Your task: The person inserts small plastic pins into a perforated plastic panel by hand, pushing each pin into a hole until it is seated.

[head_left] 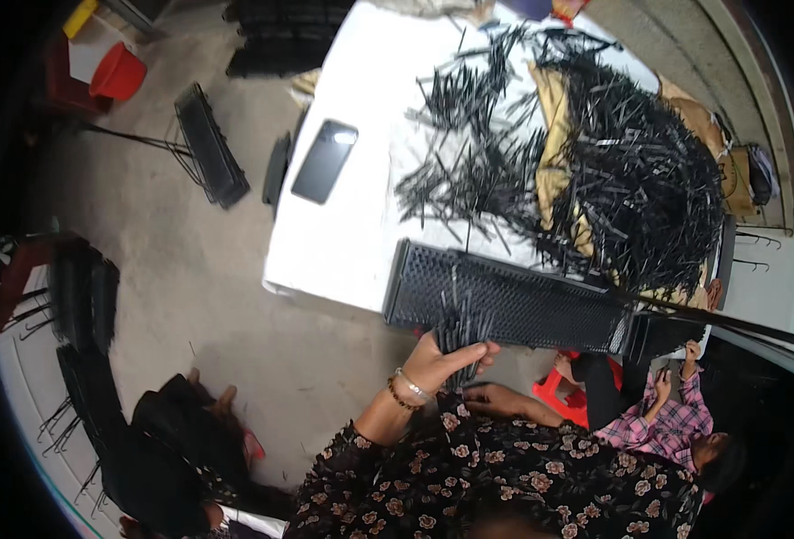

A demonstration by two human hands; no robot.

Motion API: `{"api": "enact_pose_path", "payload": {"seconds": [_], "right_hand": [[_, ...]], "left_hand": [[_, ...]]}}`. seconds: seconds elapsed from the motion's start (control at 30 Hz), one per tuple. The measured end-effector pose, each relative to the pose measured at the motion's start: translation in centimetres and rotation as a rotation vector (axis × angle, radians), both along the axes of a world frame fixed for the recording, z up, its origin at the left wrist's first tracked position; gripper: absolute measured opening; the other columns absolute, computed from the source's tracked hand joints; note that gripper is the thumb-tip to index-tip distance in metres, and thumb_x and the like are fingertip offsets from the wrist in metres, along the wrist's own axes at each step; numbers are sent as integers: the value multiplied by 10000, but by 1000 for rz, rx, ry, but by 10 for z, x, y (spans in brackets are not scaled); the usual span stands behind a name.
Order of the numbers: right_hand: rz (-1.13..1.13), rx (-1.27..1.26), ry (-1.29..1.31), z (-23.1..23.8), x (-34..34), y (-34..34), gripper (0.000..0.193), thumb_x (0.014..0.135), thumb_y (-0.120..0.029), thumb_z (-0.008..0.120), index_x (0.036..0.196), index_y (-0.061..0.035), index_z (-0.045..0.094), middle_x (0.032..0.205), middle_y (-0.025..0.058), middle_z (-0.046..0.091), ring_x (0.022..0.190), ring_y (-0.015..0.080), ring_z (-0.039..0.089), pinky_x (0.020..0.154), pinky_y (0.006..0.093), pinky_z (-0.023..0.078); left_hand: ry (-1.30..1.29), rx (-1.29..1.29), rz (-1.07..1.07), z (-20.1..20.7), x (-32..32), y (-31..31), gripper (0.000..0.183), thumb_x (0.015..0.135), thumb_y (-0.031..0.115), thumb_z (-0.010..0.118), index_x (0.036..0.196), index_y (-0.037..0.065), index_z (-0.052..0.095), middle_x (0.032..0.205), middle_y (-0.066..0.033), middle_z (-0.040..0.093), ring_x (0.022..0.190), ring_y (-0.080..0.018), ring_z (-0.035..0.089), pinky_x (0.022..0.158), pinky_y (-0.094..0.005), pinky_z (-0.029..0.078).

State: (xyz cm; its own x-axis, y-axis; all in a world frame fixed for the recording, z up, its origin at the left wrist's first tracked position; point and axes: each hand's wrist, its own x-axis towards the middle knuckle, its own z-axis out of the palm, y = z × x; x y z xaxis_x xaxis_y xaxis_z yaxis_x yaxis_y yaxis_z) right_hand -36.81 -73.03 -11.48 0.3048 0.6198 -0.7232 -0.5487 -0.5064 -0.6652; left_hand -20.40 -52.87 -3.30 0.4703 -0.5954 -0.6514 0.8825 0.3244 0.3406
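My left hand (452, 360), with a silver bracelet and a beaded one on its wrist, is closed around a bundle of thin black strips (456, 325). The strips stand up from my fist in front of the near edge of a long black perforated tray (532, 310). My right hand (487, 396) lies low, close to my body and just below the bundle; its fingers are mostly hidden. Beyond the tray, a large pile of loose black strips (639, 162) spreads over yellowish cloth (552, 135) and the white table (361, 242).
A dark smartphone (325, 162) lies on the table's left part. On the floor stand a red bucket (119, 72) and a black rack (210, 148). At right, a person in a plaid shirt (662, 427) works near a red stool (559, 391); another person (168, 449) sits lower left.
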Motion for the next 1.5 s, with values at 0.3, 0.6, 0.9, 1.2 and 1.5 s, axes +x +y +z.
{"api": "enact_pose_path", "payload": {"seconds": [0.3,0.6,0.9,1.2,1.5], "right_hand": [[-40,-83,-298,-60,-30,-14,304,904,-295,545,999,-8,580,895,126,602,901,237,575,820,354,433],[-586,240,-92,-36,-38,1,347,926,-196,529,1180,40,533,934,84,631,840,119,581,761,242,476],[-863,490,-360,14,38,-26,294,927,-201,522,1088,34,596,881,49,635,737,96,562,679,227,469],[-851,414,-228,42,83,-19,182,883,-115,583,912,64,597,630,32,576,542,96,560,538,237,462],[-1022,235,-243,52,75,-37,165,853,-103,620,879,59,605,673,48,617,595,83,574,539,220,473]], "left_hand": [[-124,-168,-15,-60,-73,-25,237,837,40,604,1063,-5,547,922,-122,641,786,-155,625,674,-280,531],[-207,77,90,-16,-89,-26,257,816,36,626,1054,-15,542,880,-84,616,738,-146,606,627,-266,522],[-268,270,78,3,-101,-36,177,825,34,625,986,-15,569,821,-88,629,706,-157,624,638,-275,540],[-193,249,-45,-11,-77,-46,222,847,57,586,1056,-15,569,910,-118,647,776,-192,640,696,-307,547],[-143,101,-132,-24,-61,-61,274,843,65,582,1097,-29,543,944,-146,640,820,-218,648,727,-319,557]]}}
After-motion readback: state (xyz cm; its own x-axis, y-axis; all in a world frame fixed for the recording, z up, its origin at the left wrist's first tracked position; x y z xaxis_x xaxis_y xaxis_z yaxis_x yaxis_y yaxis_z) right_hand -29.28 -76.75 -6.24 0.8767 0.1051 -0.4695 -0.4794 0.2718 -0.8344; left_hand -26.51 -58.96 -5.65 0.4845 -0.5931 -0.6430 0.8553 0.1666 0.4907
